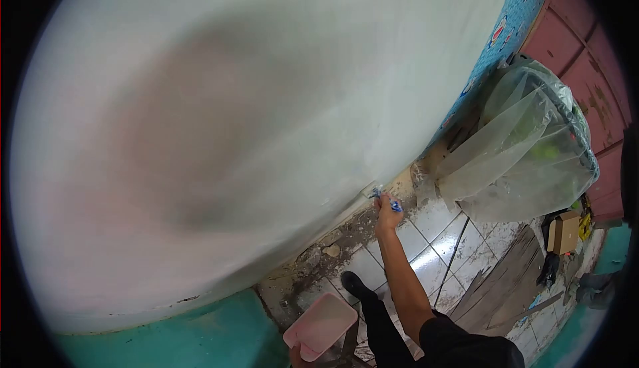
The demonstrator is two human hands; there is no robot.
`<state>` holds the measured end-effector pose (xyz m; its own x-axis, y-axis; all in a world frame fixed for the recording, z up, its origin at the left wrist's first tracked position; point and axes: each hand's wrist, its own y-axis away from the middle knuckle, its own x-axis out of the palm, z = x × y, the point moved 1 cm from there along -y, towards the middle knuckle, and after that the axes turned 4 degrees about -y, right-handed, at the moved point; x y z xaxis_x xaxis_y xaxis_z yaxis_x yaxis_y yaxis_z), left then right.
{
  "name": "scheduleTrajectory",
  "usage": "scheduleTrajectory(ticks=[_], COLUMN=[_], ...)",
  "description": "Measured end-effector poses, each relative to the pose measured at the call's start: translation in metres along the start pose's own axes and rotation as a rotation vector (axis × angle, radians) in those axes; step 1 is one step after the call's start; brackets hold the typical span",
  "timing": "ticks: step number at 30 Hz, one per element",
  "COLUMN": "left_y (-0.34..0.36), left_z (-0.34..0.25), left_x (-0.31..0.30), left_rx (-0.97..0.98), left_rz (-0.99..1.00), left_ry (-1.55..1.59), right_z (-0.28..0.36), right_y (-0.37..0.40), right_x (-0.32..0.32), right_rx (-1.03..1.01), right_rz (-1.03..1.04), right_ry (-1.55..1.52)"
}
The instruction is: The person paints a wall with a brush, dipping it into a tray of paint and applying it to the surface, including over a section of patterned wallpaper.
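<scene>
My right hand is closed around the blue handle of a paintbrush. The brush's pale bristle end touches the lower edge of the whitish wall, just above a strip of rough, broken plaster. Low in the view, my left hand grips the rim of a pink plastic tub. A smear of pinkish-white stuff seems to lie in the tub, though I cannot make out how much. Part of the left hand is cut off by the bottom of the frame.
A large clear plastic sheet hangs over a bundle beside the pink door. Blue patterned covering borders the wall. Dirty white tiles bear a worn board and a cardboard box. Green wall lies lower left.
</scene>
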<state>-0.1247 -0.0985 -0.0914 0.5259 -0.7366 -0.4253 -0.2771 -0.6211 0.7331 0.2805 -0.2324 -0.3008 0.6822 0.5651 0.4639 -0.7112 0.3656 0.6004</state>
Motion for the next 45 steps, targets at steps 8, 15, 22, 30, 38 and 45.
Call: scheduleTrajectory(ticks=[8,15,22,30,38,45], left_y=[-0.024,-0.017,-0.024,0.028,0.045,0.024], left_z=[0.017,0.001,0.005,-0.079,-0.089,-0.073], left_x=[-0.022,-0.016,-0.023,0.0,0.008,0.011], left_rx=[0.146,0.143,0.076,0.115,0.115,0.133], left_rz=[0.023,0.09,0.124,0.079,0.082,0.12], left_ry=[-0.071,0.14,0.202,0.433,0.512,0.201], right_z=[0.202,0.195,0.085,0.126,0.29,0.228], right_y=[0.14,0.109,0.041,0.077,0.207,0.141], right_x=[0.079,0.092,-0.004,0.064,0.142,0.125], right_rx=[-0.121,-0.045,0.07,-0.199,-0.215,-0.035], right_rz=[0.321,0.498,0.268,0.164,0.347,0.509], right_ry=[-0.187,-0.279,-0.079,0.033,-0.218,-0.315])
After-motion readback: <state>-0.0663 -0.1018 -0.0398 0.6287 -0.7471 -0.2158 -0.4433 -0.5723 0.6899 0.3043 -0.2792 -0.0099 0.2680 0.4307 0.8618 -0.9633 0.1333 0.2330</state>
